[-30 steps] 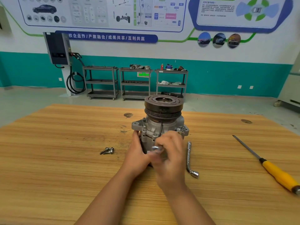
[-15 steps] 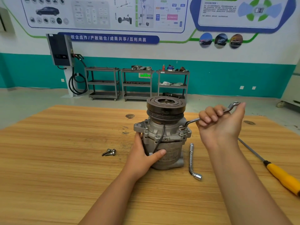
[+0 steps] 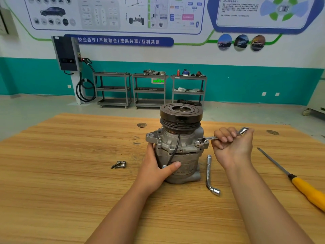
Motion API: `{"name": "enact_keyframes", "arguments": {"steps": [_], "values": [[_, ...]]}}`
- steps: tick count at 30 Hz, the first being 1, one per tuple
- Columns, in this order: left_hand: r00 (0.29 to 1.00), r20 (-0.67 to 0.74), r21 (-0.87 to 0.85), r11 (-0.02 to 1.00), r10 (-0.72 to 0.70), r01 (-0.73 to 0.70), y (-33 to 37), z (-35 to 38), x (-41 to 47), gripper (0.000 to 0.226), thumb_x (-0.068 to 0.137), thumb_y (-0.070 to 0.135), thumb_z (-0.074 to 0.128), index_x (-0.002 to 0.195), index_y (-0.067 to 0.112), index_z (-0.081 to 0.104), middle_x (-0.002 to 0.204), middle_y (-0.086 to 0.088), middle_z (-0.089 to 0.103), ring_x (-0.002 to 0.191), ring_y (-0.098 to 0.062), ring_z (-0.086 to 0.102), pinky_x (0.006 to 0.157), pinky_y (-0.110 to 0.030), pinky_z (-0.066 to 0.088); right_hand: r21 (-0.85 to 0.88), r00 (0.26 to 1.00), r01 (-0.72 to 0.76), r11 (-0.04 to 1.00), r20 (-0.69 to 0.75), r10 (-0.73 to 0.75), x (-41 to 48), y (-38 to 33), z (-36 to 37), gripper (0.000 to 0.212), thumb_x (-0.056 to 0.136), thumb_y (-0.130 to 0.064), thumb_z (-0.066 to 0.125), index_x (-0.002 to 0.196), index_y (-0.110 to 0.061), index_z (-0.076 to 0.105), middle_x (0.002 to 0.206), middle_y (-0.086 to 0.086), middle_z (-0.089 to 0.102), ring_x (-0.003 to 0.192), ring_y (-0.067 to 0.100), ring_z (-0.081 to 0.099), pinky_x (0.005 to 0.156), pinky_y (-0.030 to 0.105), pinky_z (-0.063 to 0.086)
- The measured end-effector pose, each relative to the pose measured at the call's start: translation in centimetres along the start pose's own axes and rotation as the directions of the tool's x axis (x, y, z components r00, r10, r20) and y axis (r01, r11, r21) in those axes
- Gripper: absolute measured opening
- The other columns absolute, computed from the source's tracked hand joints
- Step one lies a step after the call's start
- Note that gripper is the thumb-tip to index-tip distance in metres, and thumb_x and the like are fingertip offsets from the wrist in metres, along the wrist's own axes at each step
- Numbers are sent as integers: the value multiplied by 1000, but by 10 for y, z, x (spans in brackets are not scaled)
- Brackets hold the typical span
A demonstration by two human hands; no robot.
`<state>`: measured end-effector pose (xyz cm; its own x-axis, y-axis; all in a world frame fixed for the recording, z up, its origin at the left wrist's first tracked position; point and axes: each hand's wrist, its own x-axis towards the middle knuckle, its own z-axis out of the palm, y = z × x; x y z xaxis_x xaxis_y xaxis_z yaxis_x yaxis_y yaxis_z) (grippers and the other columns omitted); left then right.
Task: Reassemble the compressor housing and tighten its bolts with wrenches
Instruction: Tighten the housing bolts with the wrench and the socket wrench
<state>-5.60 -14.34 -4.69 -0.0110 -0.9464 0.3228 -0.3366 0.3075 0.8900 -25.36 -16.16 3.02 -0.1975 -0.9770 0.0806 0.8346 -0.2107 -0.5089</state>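
Firmly closed, the right hand (image 3: 232,148) grips the shaft of a ring wrench (image 3: 209,138), all four fingers curled over it and the thumb lying along the far end, which sticks out past the fist. The wrist is bent back and the forearm comes up from the lower right, so the fist sits just to the right of the compressor (image 3: 181,147). The wrench's ring end is seated on a bolt head on the compressor's right mounting ear.

The left hand (image 3: 158,166) holds the compressor's lower body. Its thumb is stretched across the front, the palm presses the left side, and the fingers go out of sight behind. That forearm comes in from the bottom centre.

The compressor stands upright on the wooden table (image 3: 70,173), with its dark grooved pulley (image 3: 181,114) on top and a black wire (image 3: 176,147) hanging down the front.

Just right of the compressor's base an L-shaped socket wrench (image 3: 210,175) lies flat on the table, below the right hand. Well to its right lies a screwdriver (image 3: 299,182) with a yellow handle. To the compressor's left, apart from it, a few loose bolts (image 3: 119,164) lie together.

Far behind the compressor, three grey shelf carts (image 3: 149,75) stand against the teal wall. The middle one carries metal parts (image 3: 153,72) on top. The right one holds small items too far off to make out, plus something pale on its middle shelf.
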Motion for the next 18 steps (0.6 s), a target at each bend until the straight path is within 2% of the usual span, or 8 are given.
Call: {"name": "enact_keyframes", "arguments": {"steps": [6,10,13,16,18], "values": [[1000,0,14,1000,-1,1,0,0,0,80,71,45,78,128,45,22,133,19,45,125,-8,44,107,-38,38,12,955,294,956,37,-295,-31,13,-6,74,92,-68,4,50,-17,37,48,-1,31,45,14,39,40,18,18],[1000,-2,8,1000,-8,8,-1,1,0,80,70,46,78,129,44,24,132,19,45,124,-8,45,105,-35,38,-71,849,521,850,139,-509,-57,32,-8,73,92,-66,5,53,-18,45,52,1,40,56,19,49,43,18,24],[1000,-6,1,1000,-6,6,-2,1,1,79,71,44,78,130,42,25,129,21,47,121,-5,46,99,-28,38,-153,713,693,705,290,-638,-72,49,-7,62,83,-76,32,61,-22,52,60,1,45,67,23,50,52,24,34],[1000,-16,12,1000,-1,2,-3,2,1,79,71,42,79,129,40,26,124,26,47,118,-4,47,95,-25,37,-266,555,830,490,482,-678,-79,60,-9,61,89,-71,26,71,-20,54,70,1,48,75,23,50,71,31,42],[1000,-23,28,1000,1,0,-4,2,2,79,69,44,80,126,40,26,118,31,45,116,-4,48,89,-16,37,-354,472,881,314,627,-619,-82,67,-11,62,94,-65,19,75,-15,49,76,2,47,82,19,51,78,28,42]]}}
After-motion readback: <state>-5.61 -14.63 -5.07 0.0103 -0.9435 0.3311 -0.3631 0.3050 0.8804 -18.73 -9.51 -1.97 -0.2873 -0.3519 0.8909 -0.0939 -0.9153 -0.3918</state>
